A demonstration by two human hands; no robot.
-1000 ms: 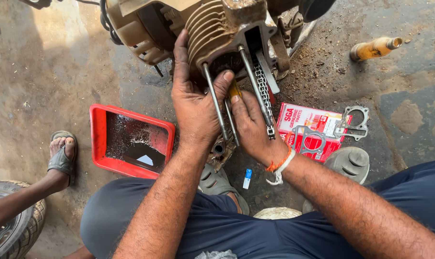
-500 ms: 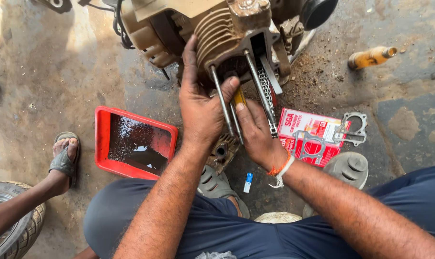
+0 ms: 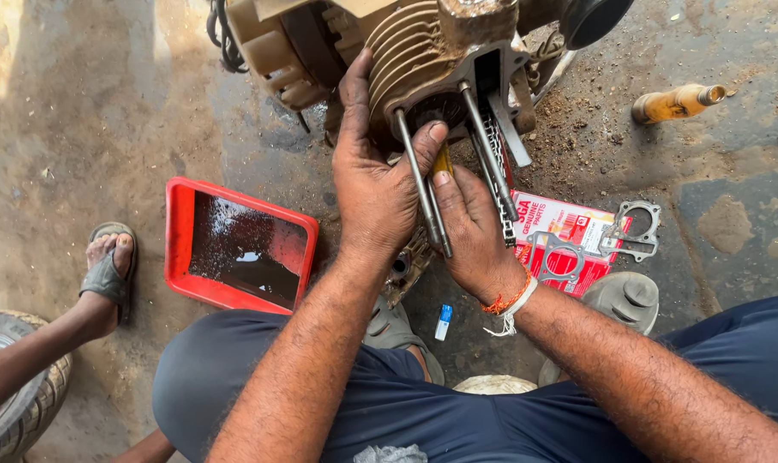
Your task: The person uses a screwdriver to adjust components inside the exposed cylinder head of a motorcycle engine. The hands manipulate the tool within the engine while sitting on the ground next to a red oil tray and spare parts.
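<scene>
Engine: a dirty, tan motorcycle engine lies on the stained concrete floor at the far edge of the view, its finned cylinder pointing toward the person.
Studs: long steel studs stick out of the cylinder's open end, and a timing chain hangs beside the right-hand ones.
Left hand: the left hand lies palm-down against the cylinder, fingers stretched along the fins, the thumb curled across one stud and touching the bore's rim.
Right hand: the right hand sits just beside the left, below the bore; its fingers are closed around a small yellow-handled tool, whose tip goes into the opening. What the tip touches cannot be told.
Wrist: orange and white threads are tied around the right wrist.
Tray: a red plastic tray holding dark oil stands on the floor left of the hands, near the person's left knee.
Packet: a red and white parts packet lies on the floor right of the hands, with metal gaskets resting on it and at its far-right corner.
Bottle: a yellow bottle lies on its side, well apart, toward the far right edge.
Small item: a little blue and white tube lies between the person's knees.
Other person: a sandalled foot and a leg enter at the left edge, next to a tyre.
</scene>
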